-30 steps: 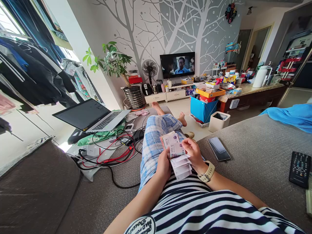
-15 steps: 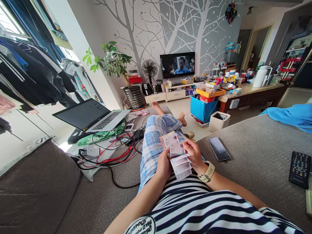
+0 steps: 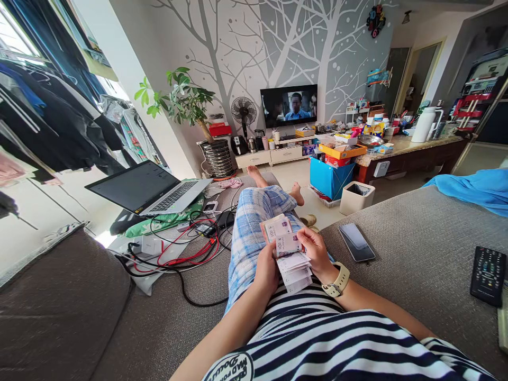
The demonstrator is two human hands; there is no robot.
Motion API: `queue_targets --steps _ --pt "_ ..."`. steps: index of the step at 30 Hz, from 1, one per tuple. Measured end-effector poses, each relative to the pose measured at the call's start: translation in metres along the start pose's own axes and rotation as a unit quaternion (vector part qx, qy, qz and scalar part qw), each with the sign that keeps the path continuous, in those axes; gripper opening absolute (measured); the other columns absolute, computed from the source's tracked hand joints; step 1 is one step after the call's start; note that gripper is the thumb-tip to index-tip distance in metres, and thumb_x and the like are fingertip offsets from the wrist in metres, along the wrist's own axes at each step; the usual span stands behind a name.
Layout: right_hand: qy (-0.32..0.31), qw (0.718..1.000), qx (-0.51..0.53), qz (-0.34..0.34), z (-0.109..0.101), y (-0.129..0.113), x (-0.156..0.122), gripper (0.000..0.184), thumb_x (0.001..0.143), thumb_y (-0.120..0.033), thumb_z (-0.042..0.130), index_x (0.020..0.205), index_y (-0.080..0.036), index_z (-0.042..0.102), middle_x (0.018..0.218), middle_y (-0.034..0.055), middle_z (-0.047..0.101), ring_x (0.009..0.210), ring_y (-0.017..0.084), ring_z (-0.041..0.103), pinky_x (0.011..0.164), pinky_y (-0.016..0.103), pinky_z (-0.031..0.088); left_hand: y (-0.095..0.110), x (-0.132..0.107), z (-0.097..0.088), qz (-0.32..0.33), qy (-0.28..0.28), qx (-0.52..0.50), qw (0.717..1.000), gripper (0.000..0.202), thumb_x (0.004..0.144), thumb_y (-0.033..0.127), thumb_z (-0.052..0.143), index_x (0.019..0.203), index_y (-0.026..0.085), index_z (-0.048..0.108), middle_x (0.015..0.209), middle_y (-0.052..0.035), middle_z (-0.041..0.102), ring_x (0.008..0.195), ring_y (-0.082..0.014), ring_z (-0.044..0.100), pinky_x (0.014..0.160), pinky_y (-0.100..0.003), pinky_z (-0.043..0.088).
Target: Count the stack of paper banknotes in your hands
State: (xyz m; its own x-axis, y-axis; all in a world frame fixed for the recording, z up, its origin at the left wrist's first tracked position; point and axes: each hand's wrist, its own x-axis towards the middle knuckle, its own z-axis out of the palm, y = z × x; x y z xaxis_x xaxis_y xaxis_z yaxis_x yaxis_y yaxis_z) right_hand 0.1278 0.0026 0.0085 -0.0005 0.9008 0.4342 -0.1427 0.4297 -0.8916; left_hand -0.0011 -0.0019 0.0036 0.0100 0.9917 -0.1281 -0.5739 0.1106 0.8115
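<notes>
The left hand [image 3: 265, 270] is closed around the lower end of a bundle of banknotes [image 3: 282, 236], thumb pressed on its face, while the right hand [image 3: 317, 253] pinches the top notes from the other side between thumb and fingertips; both hands grasp the same bundle, held just above the lap. The banknotes are pale, pinkish-white with purple print. The upper ones stand tilted away from the body, and several more fan downward below the fingers in overlapping steps toward the striped shirt [image 3: 317, 338]. A cream wristwatch [image 3: 337, 280] sits on the right wrist, just behind the grip. Directly beyond the bundle stretch the legs in blue checked trousers [image 3: 254, 211], bare feet at the far end. To the right of the grip, near but apart, a dark phone [image 3: 356, 242] lies face up on the grey sofa [image 3: 416, 254], and farther right a black remote control [image 3: 488, 275] lies on the same cushion, with a blue cloth [image 3: 476, 190] behind it. To the left of the grip a tangle of red and black cables [image 3: 186, 251] spreads over the seat, and beyond them an open laptop [image 3: 148, 188] rests on a green cushion. Far ahead of the hands stand a beige bin [image 3: 357, 197], a blue box [image 3: 330, 178], a television [image 3: 289, 106] that is switched on, a fan [image 3: 243, 112] and a potted plant [image 3: 178, 100]. Nothing lies between the hands and the bundle
</notes>
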Motion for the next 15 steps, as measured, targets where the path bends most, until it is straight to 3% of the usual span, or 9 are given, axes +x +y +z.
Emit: queue_targets --steps 7,15 --pt "-0.023 0.999 0.030 0.023 0.0006 0.0032 0.0009 0.037 0.085 -0.051 0.054 0.065 -0.021 0.047 0.056 -0.0040 0.036 0.051 0.012 0.031 0.049 0.026 0.026 -0.0026 0.0022 -0.0043 -0.009 -0.035 -0.017 0.999 0.037 0.073 0.036 0.066 0.101 0.011 0.068 0.090 -0.0097 0.074 0.083 -0.0248 0.070 0.079 -0.037 0.054" --pt "-0.060 0.997 0.038 0.029 -0.0006 0.0013 0.0026 0.041 0.086 -0.051 0.055 0.059 -0.020 0.049 0.051 -0.0037 0.041 0.048 0.011 0.033 0.049 0.026 0.027 0.0023 -0.0015 0.0008 -0.017 -0.012 -0.048 0.999 0.036 0.076 0.033 0.062 0.104 0.011 0.067 0.092 -0.0109 0.074 0.088 -0.0264 0.070 0.083 -0.039 0.054"
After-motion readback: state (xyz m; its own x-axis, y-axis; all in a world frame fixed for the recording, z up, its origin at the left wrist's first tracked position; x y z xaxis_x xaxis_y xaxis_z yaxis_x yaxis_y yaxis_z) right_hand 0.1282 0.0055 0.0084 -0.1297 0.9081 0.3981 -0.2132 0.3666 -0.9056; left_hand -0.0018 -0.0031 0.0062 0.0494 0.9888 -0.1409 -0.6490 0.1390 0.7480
